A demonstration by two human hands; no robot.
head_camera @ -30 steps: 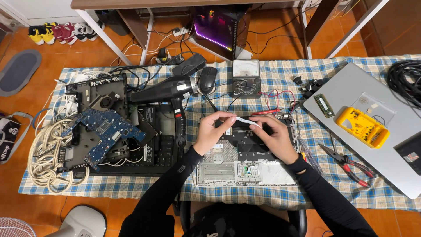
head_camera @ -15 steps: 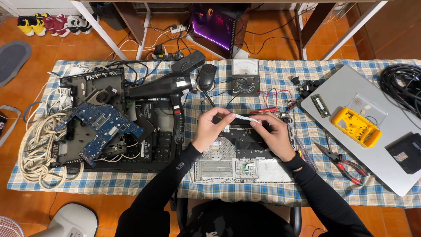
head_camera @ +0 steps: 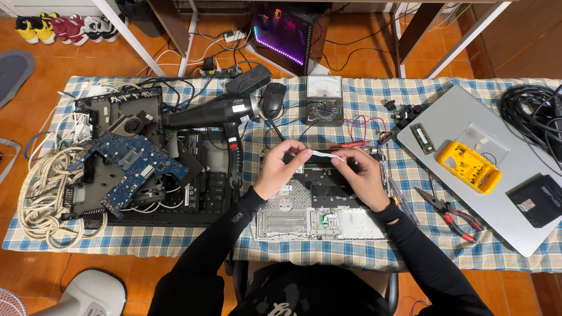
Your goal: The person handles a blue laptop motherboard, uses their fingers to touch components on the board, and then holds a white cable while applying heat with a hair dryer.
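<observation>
Ribbon cable (head_camera: 321,154), thin, flat and white, stretches between the person's two hands just above the opened laptop base (head_camera: 319,202) at the middle of the checked tablecloth (head_camera: 175,241). Going from the left: a coil of pale rope (head_camera: 41,199) lies at the table's edge, beside a stripped laptop chassis (head_camera: 117,117) with a blue circuit board (head_camera: 132,164) resting on it at a tilt. A black hair dryer (head_camera: 222,111) lies next, with a computer mouse (head_camera: 273,99) and an analogue meter (head_camera: 324,100) behind the hands. The left hand (head_camera: 281,172) pinches one end of the strip between thumb and forefinger, its other fingers curled. The right hand (head_camera: 364,175) grips the other end the same way, fingers bent over the dark keyboard underside. Red-handled pliers (head_camera: 451,213) lie right of that wrist. Further right, a closed silver laptop (head_camera: 497,169) carries a yellow multimeter (head_camera: 468,167), and black cables (head_camera: 530,114) pile at the far edge.
</observation>
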